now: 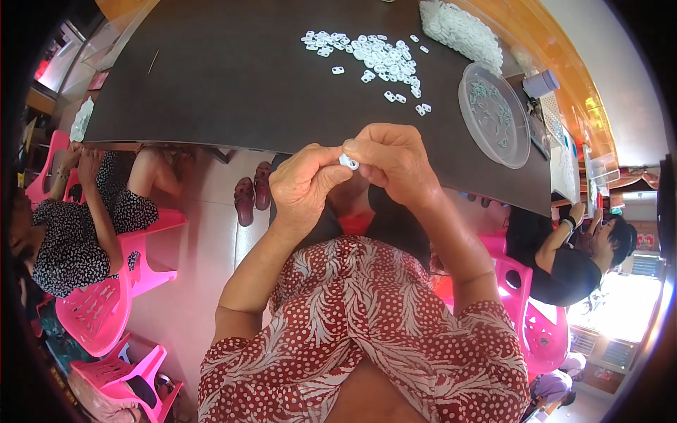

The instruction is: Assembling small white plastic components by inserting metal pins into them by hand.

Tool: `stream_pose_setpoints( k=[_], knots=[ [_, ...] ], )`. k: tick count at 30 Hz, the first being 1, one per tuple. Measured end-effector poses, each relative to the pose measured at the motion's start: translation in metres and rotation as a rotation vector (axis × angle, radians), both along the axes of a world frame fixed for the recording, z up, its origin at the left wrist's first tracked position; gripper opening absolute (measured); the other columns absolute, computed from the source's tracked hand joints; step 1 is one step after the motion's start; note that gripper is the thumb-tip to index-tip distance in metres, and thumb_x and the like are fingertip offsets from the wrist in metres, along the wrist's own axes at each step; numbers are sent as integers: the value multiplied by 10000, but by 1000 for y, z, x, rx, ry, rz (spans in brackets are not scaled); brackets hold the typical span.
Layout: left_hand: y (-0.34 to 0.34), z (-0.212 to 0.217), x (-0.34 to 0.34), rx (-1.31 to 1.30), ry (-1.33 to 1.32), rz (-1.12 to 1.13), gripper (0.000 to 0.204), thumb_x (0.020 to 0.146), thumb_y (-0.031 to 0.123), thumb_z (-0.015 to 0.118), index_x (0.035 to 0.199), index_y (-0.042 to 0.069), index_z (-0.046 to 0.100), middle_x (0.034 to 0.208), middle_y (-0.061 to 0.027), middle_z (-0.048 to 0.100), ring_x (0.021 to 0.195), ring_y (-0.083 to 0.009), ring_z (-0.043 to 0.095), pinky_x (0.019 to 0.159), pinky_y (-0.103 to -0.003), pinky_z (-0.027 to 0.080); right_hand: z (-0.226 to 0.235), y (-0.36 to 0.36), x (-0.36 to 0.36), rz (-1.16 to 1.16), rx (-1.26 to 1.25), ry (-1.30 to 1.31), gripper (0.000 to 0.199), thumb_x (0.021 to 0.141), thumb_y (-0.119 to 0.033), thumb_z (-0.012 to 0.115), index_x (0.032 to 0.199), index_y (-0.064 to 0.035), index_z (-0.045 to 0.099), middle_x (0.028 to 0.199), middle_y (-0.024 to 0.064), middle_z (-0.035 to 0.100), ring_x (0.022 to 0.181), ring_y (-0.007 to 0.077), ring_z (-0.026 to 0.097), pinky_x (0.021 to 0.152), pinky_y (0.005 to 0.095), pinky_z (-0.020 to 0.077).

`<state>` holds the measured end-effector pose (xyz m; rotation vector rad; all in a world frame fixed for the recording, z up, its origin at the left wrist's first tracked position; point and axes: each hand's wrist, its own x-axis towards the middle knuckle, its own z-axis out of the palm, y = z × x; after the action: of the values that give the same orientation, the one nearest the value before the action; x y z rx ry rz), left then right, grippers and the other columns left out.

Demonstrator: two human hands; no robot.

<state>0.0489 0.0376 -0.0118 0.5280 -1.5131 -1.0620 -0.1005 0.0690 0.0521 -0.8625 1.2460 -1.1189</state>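
Observation:
Just off the near edge of the dark table point(233, 77), a small white plastic piece with a dark hole point(348, 161) is pinched between both hands. My left hand point(303, 185) grips it from the left, thumb and forefinger closed. From the right, my right hand point(396, 163) closes thumb and fingers on the same piece; whether it also holds something smaller is hidden. Beyond the hands lies a loose pile of similar white two-holed pieces point(384, 58), with a few scattered nearer. A round clear tub point(463, 106) on the right holds many small greyish, slender parts.
A clear bag of white pieces point(462, 32) lies at the far right, near a lilac cup point(541, 83). A thin stick point(153, 61) rests on the table's left. People sit on both sides, with pink plastic chairs point(95, 310) and dark red clogs point(244, 201) on the floor.

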Motion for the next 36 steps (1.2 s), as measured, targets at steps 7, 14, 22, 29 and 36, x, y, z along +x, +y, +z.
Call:
stream_pose_setpoints(
  k=[7,14,22,29,36],
  knots=[
    [1,1,-5,-33,-31,-13,151,817,51,655,925,-48,621,708,-68,575,585,-126,539,520,-229,425,-8,-1,-6,21,-14,-19,185,823,-139,635,728,16,598,577,23,527,459,38,407,405,191,263],
    [1,-5,-18,-315,-222,210,151,857,47,597,975,-47,598,719,-88,556,574,-154,528,512,-253,426,-6,2,-8,-56,-53,63,200,825,-152,630,715,9,588,580,23,526,456,31,394,402,189,258],
    [4,6,-13,-79,-194,66,187,899,66,563,1036,-59,589,810,-66,574,631,-102,537,559,-219,448,-11,2,-9,-71,-80,68,235,803,-182,605,657,1,579,579,-6,527,521,37,440,439,202,323],
    [3,22,-8,428,49,-187,200,883,49,579,1047,-61,607,790,-71,599,631,-85,540,553,-206,467,-12,2,-2,-117,-151,178,246,834,-167,587,673,19,579,594,4,538,568,55,475,498,220,381],
    [-11,30,7,734,227,-468,178,806,-32,599,972,-94,597,706,-102,619,517,-102,542,474,-209,460,-9,0,-12,87,-118,159,241,867,-201,604,720,-13,575,601,-9,508,495,23,382,421,191,257]
  ],
)
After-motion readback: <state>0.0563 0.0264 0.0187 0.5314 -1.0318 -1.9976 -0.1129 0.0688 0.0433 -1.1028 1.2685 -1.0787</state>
